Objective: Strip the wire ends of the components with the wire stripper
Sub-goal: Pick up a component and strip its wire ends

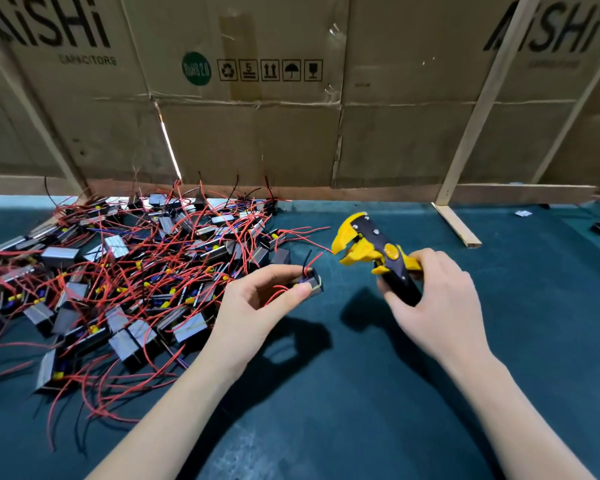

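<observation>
Pointing up from the component [310, 284], a red wire end [315, 259] stood just short of the wire stripper [374, 251], whose jaws gaped; the left hand [257, 303] pinched the component above the mat [361, 393], the right hand [437, 299] curled round the handles; feeding the tip squarely before squeezing seemed wisest; the pile [125, 271] lay left.
</observation>
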